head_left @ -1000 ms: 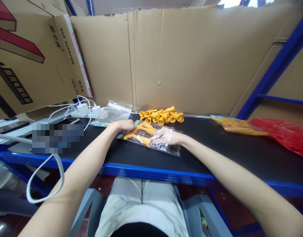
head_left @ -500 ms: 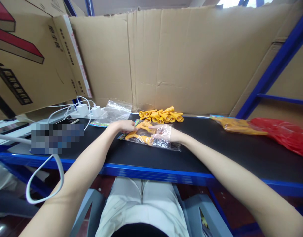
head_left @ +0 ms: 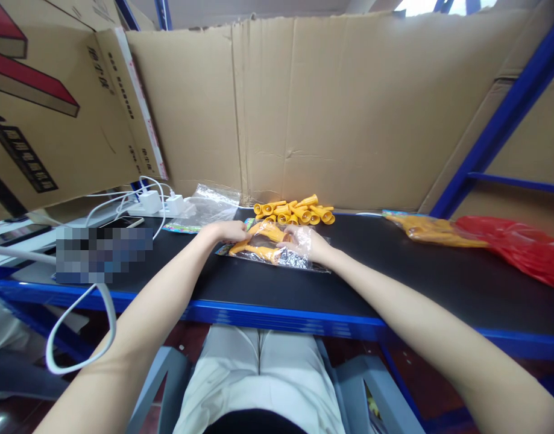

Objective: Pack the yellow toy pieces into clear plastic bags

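A clear plastic bag (head_left: 295, 261) with a colourful header lies on the black tabletop, holding yellow toy horns (head_left: 265, 230). My left hand (head_left: 230, 231) is closed on the header end of the bag, its fingertips partly hidden. At the other end, my right hand (head_left: 308, 242) has shiny film over it and looks to be inside the bag. Its fingers are apart, near the flared end of a horn. Just behind the bag lies a pile of loose yellow horns (head_left: 299, 211).
Another clear bag (head_left: 211, 205) lies at the back left, beside a power strip with white chargers (head_left: 150, 201) and cables. To the right are a filled bag of yellow horns (head_left: 433, 231) and a red plastic bag (head_left: 512, 244). Cardboard (head_left: 349, 114) walls the back.
My right hand has drawn back slightly to the right from the horns and its fingers have spread. My left hand stays in place on the bag.
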`<action>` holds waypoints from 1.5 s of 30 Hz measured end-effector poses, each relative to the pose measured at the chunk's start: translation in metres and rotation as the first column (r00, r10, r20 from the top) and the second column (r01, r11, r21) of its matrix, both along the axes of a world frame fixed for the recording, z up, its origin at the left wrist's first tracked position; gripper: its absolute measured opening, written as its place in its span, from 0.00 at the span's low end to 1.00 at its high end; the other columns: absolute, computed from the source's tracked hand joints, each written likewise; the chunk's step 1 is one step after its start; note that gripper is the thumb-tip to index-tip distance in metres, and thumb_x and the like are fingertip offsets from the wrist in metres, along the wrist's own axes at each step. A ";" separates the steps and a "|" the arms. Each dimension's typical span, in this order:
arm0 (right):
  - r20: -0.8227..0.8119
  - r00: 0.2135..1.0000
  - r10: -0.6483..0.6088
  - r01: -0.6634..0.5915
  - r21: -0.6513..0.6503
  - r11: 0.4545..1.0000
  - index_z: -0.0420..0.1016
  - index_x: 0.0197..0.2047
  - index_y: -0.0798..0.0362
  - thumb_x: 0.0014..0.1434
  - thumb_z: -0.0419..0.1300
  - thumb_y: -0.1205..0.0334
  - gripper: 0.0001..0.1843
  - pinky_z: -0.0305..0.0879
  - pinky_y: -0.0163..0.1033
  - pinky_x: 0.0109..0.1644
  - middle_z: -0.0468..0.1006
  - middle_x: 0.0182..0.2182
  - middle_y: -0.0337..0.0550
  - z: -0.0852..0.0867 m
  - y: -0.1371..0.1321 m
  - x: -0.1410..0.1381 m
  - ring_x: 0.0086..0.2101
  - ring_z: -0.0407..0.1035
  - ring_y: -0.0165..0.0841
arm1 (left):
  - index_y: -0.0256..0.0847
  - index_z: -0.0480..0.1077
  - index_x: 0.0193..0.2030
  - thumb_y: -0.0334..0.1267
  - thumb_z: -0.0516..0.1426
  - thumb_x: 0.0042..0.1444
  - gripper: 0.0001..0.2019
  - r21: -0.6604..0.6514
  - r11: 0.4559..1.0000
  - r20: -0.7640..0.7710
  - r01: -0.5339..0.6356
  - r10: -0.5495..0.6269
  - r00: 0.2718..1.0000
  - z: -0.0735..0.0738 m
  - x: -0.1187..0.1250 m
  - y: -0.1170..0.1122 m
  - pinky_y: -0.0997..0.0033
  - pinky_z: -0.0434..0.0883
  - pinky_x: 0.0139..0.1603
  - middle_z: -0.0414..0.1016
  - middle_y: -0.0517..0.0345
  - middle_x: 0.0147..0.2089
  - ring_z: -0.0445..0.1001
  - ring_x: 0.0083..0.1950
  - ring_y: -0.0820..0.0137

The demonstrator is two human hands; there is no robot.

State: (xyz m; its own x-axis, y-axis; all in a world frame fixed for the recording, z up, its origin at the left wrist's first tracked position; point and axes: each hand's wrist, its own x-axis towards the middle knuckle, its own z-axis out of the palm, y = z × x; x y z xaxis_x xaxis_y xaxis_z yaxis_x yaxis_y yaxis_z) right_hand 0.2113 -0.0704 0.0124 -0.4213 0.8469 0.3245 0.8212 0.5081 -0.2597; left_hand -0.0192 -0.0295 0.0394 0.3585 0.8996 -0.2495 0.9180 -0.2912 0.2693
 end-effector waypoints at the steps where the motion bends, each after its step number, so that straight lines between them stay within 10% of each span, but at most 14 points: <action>1: 0.010 1.000 0.000 0.000 0.014 1.000 0.71 0.39 0.55 0.52 0.56 0.45 0.22 0.56 0.34 0.31 0.75 0.31 0.47 0.000 0.000 0.000 0.31 0.68 0.34 | 0.36 0.66 0.27 0.44 0.52 0.45 0.12 0.009 1.000 0.000 -0.005 0.005 1.000 0.000 0.001 -0.001 0.73 0.53 0.18 0.60 0.60 0.17 0.55 0.16 0.77; 35: -0.194 0.979 0.056 -0.075 -0.091 0.993 0.73 0.36 0.57 0.51 0.59 0.53 0.16 0.58 0.34 0.33 0.74 0.29 0.45 0.000 0.017 0.017 0.29 0.66 0.32 | 0.35 0.66 0.29 0.36 0.49 0.45 0.08 -0.001 1.000 -0.121 -0.025 0.025 0.992 0.006 0.001 -0.005 0.73 0.57 0.18 0.64 0.56 0.22 0.59 0.18 0.73; 40: -0.244 0.956 -0.164 0.163 -0.024 0.986 0.73 0.26 0.57 0.54 0.53 0.53 0.17 0.60 0.36 0.32 0.74 0.23 0.44 0.006 0.039 0.051 0.26 0.67 0.32 | 0.34 0.66 0.28 0.37 0.49 0.46 0.09 0.001 0.993 -0.167 -0.117 0.115 0.979 0.007 -0.003 -0.004 0.72 0.58 0.19 0.62 0.56 0.19 0.58 0.16 0.74; 45: -0.278 0.884 -0.376 0.433 0.184 0.882 0.72 0.46 0.55 0.54 0.53 0.60 0.17 0.62 0.39 0.43 0.73 0.43 0.50 -0.007 0.066 0.095 0.40 0.68 0.36 | 0.33 0.67 0.30 0.40 0.49 0.49 0.11 -0.016 0.989 -0.161 -0.144 0.140 0.977 0.006 -0.005 -0.002 0.73 0.58 0.18 0.60 0.57 0.17 0.57 0.16 0.75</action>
